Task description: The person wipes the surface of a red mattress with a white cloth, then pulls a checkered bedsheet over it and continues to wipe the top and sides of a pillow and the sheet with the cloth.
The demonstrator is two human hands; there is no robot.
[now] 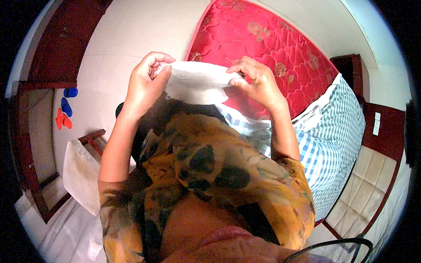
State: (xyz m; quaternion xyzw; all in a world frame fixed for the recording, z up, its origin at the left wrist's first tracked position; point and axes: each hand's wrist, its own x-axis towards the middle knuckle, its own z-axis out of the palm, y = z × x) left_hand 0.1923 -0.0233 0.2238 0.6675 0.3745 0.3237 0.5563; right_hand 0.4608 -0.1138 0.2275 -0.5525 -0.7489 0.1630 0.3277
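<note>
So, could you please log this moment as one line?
left hand: pinching white cloth | right hand: pinching cloth | below: red mattress

**Cloth, satin sheen and polished wood**

The thin white cloth (197, 79) pinched between both hands looks matt and soft. The red quilted mattress (263, 48) has a satiny gloss with stitched floral padding. The blue-and-white checked woven sheet (337, 136) is matt. The dark red-brown wooden headboard frame (386, 131) shines like varnish, around its padded beige panels (364, 184).
</note>
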